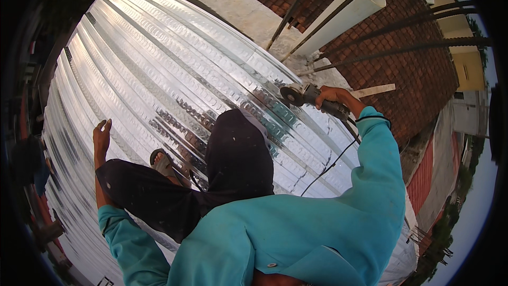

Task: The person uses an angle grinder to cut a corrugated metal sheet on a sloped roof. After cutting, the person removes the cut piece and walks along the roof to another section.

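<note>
My right hand [332, 96] is wrapped round the body of an angle grinder [309, 97], its dark disc [290, 96] pointing left over the edge of the shiny corrugated metal sheeting [143, 69]. A black power cord [332, 166] trails from the tool down across the sheets. Whether the disc touches the metal I cannot tell. Off to the left, beyond my bent knee, my left hand [101, 135] is held with fingers stretched upward and nothing in it. I squat on the sheeting, one sandalled foot [162, 163] showing between my legs.
Along the far right edge runs a concrete ledge [233, 5], with several long steel rebars [407, 46] sticking out. A wide white pipe [344, 13] leans there. Beyond lies a brown tiled roof [407, 82], and a wooden strip [374, 90] is near the grinder.
</note>
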Demonstrator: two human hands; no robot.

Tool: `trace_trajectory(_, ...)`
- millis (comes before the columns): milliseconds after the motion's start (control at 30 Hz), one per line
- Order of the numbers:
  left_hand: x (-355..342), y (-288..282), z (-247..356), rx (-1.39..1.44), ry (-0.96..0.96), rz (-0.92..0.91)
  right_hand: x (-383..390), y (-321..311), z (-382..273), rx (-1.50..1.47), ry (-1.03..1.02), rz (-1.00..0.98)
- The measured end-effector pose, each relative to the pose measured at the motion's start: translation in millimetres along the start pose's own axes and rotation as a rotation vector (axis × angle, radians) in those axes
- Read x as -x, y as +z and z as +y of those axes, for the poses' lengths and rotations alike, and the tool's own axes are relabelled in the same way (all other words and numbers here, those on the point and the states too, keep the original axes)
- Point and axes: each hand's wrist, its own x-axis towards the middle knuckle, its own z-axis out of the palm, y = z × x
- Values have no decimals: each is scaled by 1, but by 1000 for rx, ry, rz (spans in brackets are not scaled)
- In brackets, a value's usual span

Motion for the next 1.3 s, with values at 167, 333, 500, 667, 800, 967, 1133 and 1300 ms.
trace_trajectory(167,2,1,-1,6,-7,4,2,2,-3,19,24,19)
trace_trajectory(333,2,1,-2,1,4,0,3,4,-3,16,32,49)
trace_trajectory(500,2,4,-1,1,-12,-9,4,4,0,19,-20,36)
trace_trajectory(667,-6,7,-3,-3,22,-16,2,1,5,2,-33,19)
trace_trajectory(800,-6,6,-6,-20,9,-23,9,8,-10,26,-31,50)
trace_trajectory(967,-12,11,-7,-37,15,-23,6,6,-4,0,-41,37)
trace_trajectory(1133,-10,13,1,-30,-9,-27,2,5,0,67,-22,104)
trace_trajectory(1300,-11,15,0,-31,-4,-27,-1,7,-5,53,-13,58)
